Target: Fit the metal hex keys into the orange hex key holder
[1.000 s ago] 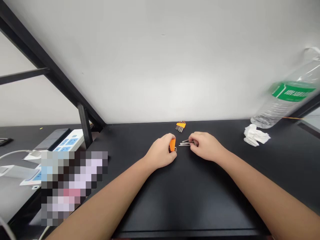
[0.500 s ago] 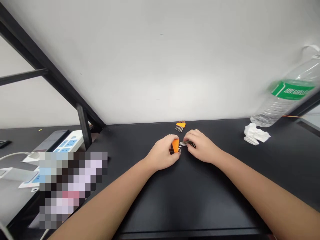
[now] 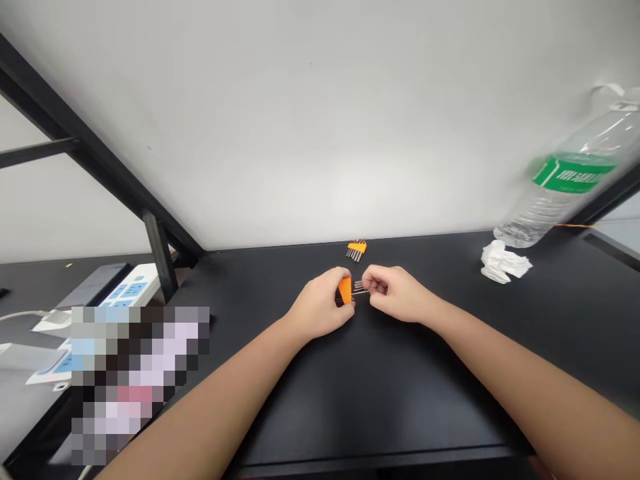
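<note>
My left hand is closed around the orange holder of a hex key set, thumb below and fingers above. Several metal keys stick out of the holder's right side. My right hand has its fingers curled in a pinch beside them, at the end of a thin hex key that runs from the holder; the exact grip is partly hidden. Behind both hands, a second hex key set in an orange holder lies on the black table.
A crumpled white tissue and a large clear bottle with a green label are at the right. Power strips and a blurred-out patch are at the left, by a black metal frame. A pale wall rises behind.
My right hand has shifted from the bunch of keys to a pinch at a single thin key. My left hand keeps its hold on the orange holder. The view has shifted slightly.
</note>
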Tool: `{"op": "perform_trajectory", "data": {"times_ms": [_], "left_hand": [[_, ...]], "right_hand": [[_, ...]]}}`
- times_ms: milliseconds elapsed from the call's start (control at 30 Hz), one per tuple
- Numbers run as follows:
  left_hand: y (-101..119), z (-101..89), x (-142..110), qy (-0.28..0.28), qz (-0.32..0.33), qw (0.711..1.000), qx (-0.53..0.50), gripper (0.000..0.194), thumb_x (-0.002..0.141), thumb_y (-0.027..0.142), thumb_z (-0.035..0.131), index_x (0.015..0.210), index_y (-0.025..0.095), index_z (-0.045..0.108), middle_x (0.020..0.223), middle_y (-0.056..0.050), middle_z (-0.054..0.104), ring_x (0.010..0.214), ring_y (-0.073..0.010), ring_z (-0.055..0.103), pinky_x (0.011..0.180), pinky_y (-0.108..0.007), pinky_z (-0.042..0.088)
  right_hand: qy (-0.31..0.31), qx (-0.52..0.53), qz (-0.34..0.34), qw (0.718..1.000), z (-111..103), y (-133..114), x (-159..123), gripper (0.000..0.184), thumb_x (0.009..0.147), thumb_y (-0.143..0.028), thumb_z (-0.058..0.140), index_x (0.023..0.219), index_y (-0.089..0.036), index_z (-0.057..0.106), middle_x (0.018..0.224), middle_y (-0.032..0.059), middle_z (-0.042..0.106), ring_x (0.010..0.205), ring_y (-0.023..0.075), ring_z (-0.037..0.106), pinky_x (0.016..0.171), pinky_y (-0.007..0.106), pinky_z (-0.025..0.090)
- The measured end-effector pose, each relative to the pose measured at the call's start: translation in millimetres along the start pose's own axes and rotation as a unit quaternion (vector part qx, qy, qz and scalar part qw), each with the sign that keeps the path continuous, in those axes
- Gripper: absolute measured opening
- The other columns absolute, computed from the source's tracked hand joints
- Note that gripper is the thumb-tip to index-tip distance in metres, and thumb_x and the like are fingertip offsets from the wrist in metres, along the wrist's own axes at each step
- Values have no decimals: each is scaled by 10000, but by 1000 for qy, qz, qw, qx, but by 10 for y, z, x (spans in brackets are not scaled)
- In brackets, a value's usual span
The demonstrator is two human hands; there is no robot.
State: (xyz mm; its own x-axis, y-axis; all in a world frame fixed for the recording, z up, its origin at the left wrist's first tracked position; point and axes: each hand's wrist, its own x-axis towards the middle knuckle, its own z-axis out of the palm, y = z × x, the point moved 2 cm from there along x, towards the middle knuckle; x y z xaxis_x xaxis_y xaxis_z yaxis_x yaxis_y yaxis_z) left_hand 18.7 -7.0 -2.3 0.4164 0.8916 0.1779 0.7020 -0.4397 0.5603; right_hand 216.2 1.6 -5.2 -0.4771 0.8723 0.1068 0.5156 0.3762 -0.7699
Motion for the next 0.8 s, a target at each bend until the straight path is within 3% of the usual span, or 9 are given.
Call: {"op": "perform_trajectory", "data": {"times_ms": [100,200,333,433,533,633,800], "left_hand": [[-25,-7,11,4,-15,1000,21,345,738,211,651,1070,244,562,901,0,646,731,-178,592,621,-286,432],[-30,-6,13,-3,-14,1000,22,340,742,224,660,1067,245,558,924,-1,652,741,-180,601,634,-289,449],[-21,-4,11,-16,-13,1000,13,342,751,248,676,1077,245,572,915,-1,652,737,-181,601,636,-290,452],[-20,-5,13,-16,-15,1000,6,349,750,253,681,1084,249,578,884,6,648,729,-178,599,626,-285,440],[-25,-3,18,-9,-17,1000,4,348,747,249,685,1079,245,582,838,13,638,706,-172,591,610,-278,424],[-32,3,23,-7,-17,1000,4,351,744,253,694,1078,239,587,793,21,621,683,-164,581,601,-272,415],[-25,7,14,-9,-3,1000,-17,361,747,259,699,1089,232,587,789,26,601,671,-151,559,614,-270,424]], "right_hand": [[-2,-58,25,998,-56,78,14,122,737,-114,520,785,-221,555,695,-39,563,620,125,508,595,257,398],[27,-161,3,987,-94,118,9,83,759,-139,550,752,-210,591,779,-1,582,671,141,523,642,286,405],[58,-220,-30,973,-125,119,-19,146,802,-192,594,937,-217,644,1023,61,594,835,190,559,742,329,442],[17,-241,-70,968,-85,129,-14,290,797,-205,632,1086,-231,636,1127,83,588,999,254,535,849,384,442],[-4,-242,-73,967,-22,175,23,272,807,-110,568,1052,-215,621,1079,81,604,964,240,518,844,376,438],[6,-231,-65,971,17,206,56,296,788,-26,508,1006,-204,600,1050,80,610,938,225,510,828,351,434],[55,-195,-77,976,11,101,39,245,784,-62,533,973,-207,589,1016,69,612,934,222,532,825,351,433]]}}
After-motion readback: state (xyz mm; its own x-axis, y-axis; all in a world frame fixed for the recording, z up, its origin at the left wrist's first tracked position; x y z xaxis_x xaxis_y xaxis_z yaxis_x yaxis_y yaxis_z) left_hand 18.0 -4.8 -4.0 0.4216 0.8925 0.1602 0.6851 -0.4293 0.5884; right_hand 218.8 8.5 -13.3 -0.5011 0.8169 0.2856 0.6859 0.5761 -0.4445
